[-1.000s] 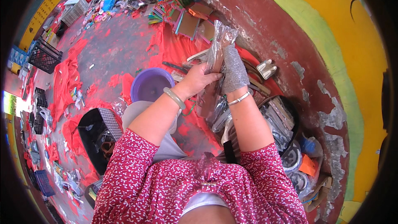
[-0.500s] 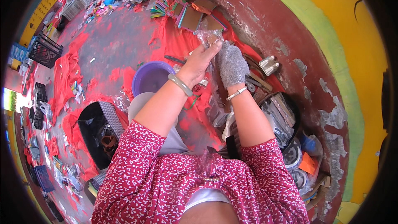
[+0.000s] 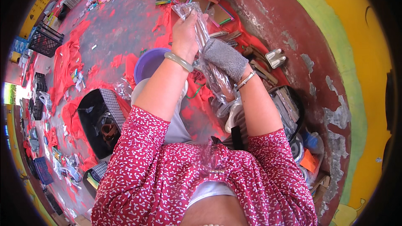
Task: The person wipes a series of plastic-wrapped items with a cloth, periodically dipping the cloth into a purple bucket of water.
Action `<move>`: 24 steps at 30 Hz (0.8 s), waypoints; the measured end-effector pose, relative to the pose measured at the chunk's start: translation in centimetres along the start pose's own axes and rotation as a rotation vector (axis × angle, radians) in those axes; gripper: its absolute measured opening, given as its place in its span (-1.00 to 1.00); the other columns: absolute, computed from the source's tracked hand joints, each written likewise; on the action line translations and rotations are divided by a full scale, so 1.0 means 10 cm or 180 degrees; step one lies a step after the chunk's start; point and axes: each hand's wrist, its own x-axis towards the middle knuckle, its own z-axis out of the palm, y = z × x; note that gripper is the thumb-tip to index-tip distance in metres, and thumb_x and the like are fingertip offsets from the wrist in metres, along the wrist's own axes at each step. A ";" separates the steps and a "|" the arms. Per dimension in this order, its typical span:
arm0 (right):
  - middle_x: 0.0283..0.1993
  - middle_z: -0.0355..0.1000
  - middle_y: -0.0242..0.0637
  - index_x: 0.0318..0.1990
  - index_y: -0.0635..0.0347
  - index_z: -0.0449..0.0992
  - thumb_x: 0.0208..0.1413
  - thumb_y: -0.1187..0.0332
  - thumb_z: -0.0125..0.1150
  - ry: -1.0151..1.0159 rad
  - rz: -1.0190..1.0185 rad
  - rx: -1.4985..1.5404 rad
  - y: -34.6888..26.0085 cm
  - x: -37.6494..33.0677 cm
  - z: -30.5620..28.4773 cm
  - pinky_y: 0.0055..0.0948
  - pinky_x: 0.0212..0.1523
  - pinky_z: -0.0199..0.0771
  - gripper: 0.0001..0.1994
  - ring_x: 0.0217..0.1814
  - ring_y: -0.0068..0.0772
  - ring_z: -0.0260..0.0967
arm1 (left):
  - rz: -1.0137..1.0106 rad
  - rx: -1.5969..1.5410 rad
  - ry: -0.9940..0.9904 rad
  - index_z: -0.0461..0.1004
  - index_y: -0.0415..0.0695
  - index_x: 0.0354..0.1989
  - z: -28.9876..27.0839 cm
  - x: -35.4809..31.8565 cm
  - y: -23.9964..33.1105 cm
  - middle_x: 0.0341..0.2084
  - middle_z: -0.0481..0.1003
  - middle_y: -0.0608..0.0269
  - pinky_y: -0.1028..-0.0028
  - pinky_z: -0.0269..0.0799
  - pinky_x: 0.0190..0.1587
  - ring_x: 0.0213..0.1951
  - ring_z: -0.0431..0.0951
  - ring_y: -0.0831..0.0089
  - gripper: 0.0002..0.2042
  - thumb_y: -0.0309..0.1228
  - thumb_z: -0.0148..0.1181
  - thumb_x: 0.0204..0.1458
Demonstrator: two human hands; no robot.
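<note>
A long clear plastic bag (image 3: pixel 217 81) hangs slantwise in front of me, with long brownish contents faintly visible inside; their kind I cannot make out. My bare left hand (image 3: pixel 185 35), a pale bangle at its wrist, is closed on the upper part of it. In a grey fabric glove, my right hand (image 3: pixel 226 58) wraps round its middle. The lower end dangles past the glove toward my knees. Folds of plastic and the glove hide most of my fingertips.
A purple basin (image 3: pixel 142 71) stands left of my arms, and an open black case (image 3: pixel 88 123) lies nearer. Boards and coloured sheets (image 3: pixel 220 15) are ahead. To the right are a black tub of wrapped items (image 3: pixel 287 109) and the peeling wall (image 3: pixel 307 62).
The plastic bag has swung into a slanting position, its length now showing. My left hand has moved up and left; my gloved right hand has shifted slightly down and turned.
</note>
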 end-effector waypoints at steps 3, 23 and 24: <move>-0.46 0.39 -0.14 -0.39 0.34 0.43 -0.10 0.34 0.06 -0.0083 0.0268 0.0917 -0.06 -0.04 -0.02 -0.33 -0.38 0.34 -0.79 -0.42 -0.30 0.35 | 0.0211 0.0030 0.0121 0.35 -0.32 -0.22 -0.02 0.01 0.07 -0.33 0.49 -0.10 0.27 0.46 -0.12 -0.26 0.53 0.17 -0.80 -0.40 -0.03 0.13; -0.42 0.35 -0.17 -0.50 0.20 0.47 -0.15 0.43 0.06 0.0646 0.1014 -0.1743 -0.50 -0.08 -0.44 -0.36 -0.33 0.42 -0.92 -0.28 -0.22 0.36 | -0.0679 -0.0616 -0.0750 0.35 -0.20 -0.20 0.01 -0.21 -0.02 -0.32 0.47 0.05 0.21 0.45 -0.15 -0.23 0.51 0.22 -0.77 -0.30 0.06 0.08; -0.41 0.35 -0.15 -0.49 0.20 0.46 -0.15 0.43 0.06 0.0542 0.1044 -0.1807 -0.52 -0.06 -0.43 -0.35 -0.34 0.42 -0.92 -0.28 -0.21 0.37 | -0.0710 -0.0653 -0.0688 0.35 -0.19 -0.23 0.02 -0.24 -0.01 -0.37 0.48 0.09 0.23 0.49 -0.22 -0.30 0.52 0.24 -0.80 -0.32 0.04 0.10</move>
